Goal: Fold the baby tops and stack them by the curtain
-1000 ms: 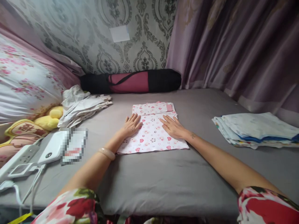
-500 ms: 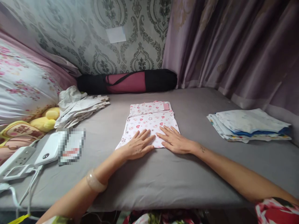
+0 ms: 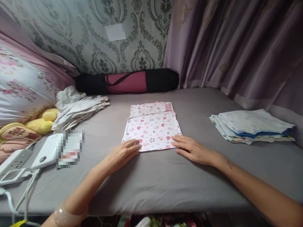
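A folded white garment with pink and red hearts (image 3: 152,126) lies flat in the middle of a grey mattress (image 3: 151,183). My left hand (image 3: 121,154) rests flat at its near left corner, fingers stretched out, the fingertips touching the cloth's edge. At the near right corner lies my right hand (image 3: 193,149), also flat and open, its fingertips at the hem. Neither hand holds anything.
A stack of folded cloths (image 3: 252,126) sits at the right. Loose white garments (image 3: 78,107) lie at the left by a yellow plush toy (image 3: 42,121). A power strip and white devices (image 3: 28,159) are at the near left. A black and pink roll bag (image 3: 127,81) lies along the wall.
Both hands have slid toward me across the garment, from its middle to its near edge, and moved apart to the two near corners.
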Demonstrator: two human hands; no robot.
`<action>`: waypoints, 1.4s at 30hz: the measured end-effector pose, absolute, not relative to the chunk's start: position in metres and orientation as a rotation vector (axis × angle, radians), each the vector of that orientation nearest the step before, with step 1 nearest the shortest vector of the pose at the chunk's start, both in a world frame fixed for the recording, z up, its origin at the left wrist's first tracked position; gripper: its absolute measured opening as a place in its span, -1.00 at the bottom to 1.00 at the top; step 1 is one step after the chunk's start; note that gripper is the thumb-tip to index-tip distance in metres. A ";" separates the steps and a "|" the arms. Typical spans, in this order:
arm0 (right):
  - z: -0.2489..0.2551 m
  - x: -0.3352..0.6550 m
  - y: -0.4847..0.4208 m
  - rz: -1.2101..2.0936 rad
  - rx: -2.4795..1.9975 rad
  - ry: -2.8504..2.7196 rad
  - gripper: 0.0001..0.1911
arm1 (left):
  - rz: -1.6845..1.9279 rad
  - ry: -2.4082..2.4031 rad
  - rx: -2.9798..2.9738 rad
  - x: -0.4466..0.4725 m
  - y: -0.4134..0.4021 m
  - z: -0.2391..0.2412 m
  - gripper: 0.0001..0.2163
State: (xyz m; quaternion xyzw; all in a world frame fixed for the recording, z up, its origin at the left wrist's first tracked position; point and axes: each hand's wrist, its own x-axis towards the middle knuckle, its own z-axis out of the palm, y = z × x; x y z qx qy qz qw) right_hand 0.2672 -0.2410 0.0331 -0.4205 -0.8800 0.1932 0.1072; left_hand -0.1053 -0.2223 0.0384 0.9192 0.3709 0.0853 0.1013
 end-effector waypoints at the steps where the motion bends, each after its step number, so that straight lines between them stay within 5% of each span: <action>1: 0.033 0.272 -0.240 0.549 -1.254 -2.574 -0.56 | 0.275 1.114 2.713 -0.112 -0.223 0.038 -0.66; 19: 0.030 0.288 -0.237 0.257 -1.219 -2.538 -0.56 | 0.438 1.132 2.734 -0.156 -0.220 0.025 -0.61; 30: 0.049 0.276 -0.216 0.627 -1.402 -2.133 -0.74 | 0.802 1.362 1.955 -0.148 -0.194 0.044 -0.75; 42: 0.046 0.244 -0.130 0.506 -1.508 -1.529 -0.71 | 1.399 1.587 1.481 -0.094 -0.108 0.045 -0.80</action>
